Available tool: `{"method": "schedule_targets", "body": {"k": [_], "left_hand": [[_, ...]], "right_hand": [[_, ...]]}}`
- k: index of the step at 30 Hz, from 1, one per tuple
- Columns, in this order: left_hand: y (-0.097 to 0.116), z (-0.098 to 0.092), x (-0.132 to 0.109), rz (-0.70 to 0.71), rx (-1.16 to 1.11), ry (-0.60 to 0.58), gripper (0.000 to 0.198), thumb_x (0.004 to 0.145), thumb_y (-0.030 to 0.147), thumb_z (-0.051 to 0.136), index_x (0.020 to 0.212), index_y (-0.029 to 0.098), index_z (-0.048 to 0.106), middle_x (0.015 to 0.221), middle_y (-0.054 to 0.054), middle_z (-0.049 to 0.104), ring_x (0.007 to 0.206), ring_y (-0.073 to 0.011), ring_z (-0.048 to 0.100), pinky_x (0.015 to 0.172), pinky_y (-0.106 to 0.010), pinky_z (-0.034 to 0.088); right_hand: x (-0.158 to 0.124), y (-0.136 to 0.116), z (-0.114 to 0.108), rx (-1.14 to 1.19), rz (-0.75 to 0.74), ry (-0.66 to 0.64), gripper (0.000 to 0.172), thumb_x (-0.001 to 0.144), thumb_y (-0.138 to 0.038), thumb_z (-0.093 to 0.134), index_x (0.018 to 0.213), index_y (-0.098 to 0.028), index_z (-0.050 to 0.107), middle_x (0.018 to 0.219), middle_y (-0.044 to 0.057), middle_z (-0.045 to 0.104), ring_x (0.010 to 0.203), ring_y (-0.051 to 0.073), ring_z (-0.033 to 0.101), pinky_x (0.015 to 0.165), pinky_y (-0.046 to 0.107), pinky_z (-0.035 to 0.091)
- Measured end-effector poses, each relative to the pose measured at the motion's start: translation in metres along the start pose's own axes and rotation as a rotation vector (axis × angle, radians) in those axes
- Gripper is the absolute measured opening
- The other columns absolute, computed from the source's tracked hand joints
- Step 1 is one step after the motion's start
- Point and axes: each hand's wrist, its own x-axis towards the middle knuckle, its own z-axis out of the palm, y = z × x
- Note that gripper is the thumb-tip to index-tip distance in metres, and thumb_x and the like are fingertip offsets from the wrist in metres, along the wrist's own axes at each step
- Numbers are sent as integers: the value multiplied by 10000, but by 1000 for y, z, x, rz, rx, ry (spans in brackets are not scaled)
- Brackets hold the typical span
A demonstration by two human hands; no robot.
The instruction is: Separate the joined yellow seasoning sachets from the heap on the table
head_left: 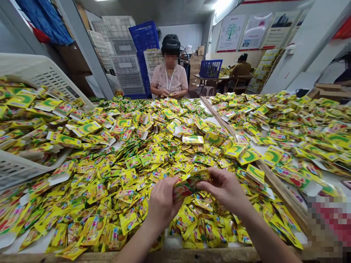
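Note:
My left hand (162,200) is closed around a small yellow carton (182,190) with a red picture on its side. Between the thumb and fingers of my right hand (227,186) is a yellow-green sachet (202,177), held against the right end of the carton. Whether part of the sachet is inside the carton I cannot tell. Beneath both hands spreads a thick layer of yellow sachets (95,223). Flat yellow cartons (248,156), some with open white flaps, lie on top of the heap beyond my right hand.
At the left, a tipped white crate (52,75) spills cartons onto the table. A wooden strip (270,179) divides the heap from more cartons (337,140) at the right. Across the table a person (170,78) handles small items. Stacked crates (124,54) stand behind.

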Motion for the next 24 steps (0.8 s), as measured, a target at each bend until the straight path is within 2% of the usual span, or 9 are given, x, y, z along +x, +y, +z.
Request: {"method": "schedule_targets", "body": {"k": [3,6,11,14,16,18,21,22,24], "left_hand": [[-2,0,-2,-13,-9,25,318,888,374,494,1115,152,472,881,-90,653,776,-211,627,657,-309,516],[-1,-1,-3,17,-21,32,298,891,348,494,1124,165,473,868,-76,659,760,-203,633,657,-305,517],[4,1,-7,-117,-15,49,373,862,358,551,1169,175,443,897,-84,658,791,-214,650,681,-315,527],[3,3,-10,-226,-78,-2,417,825,386,595,1159,203,424,921,-75,658,800,-226,664,672,-328,538],[1,3,-11,-304,-180,-87,456,778,407,644,1131,220,421,905,-49,659,763,-214,669,629,-312,540],[1,2,-10,-357,-249,-144,470,752,410,668,1110,226,425,891,-32,658,738,-202,667,604,-300,537],[3,0,-8,-379,-254,-117,464,761,402,658,1123,221,431,906,-38,658,759,-202,668,622,-303,537],[4,0,-8,-380,-254,-105,466,763,403,657,1128,220,432,913,-40,658,769,-202,670,631,-305,538],[5,-1,-8,-372,-264,-97,462,764,405,658,1127,224,436,930,-41,660,792,-202,672,654,-308,541]], "right_hand": [[2,-3,6,-35,-59,-63,211,779,-324,616,638,-167,622,578,-11,552,544,114,468,491,222,378],[3,-6,13,-59,-93,-126,141,788,-268,601,692,-177,651,606,-7,586,569,122,496,525,225,402],[7,2,34,25,-127,228,90,746,-298,680,766,-212,700,732,29,618,705,175,571,626,274,471],[10,5,46,87,-94,239,103,746,-306,688,704,-212,689,677,13,606,624,159,560,568,270,460],[12,4,49,58,-80,244,101,730,-310,706,760,-214,696,672,8,624,599,157,565,570,281,463],[15,2,50,-46,-114,343,195,680,-319,756,844,-228,703,669,5,635,628,178,581,628,318,474],[17,1,50,-190,-228,548,208,643,-376,789,781,-246,703,683,29,657,780,251,609,747,406,458],[17,1,50,-217,-268,574,180,659,-396,776,729,-249,699,690,42,670,848,279,611,785,436,442],[13,2,50,-248,-313,513,144,723,-402,727,705,-261,705,736,59,705,967,315,602,846,488,403]]}}
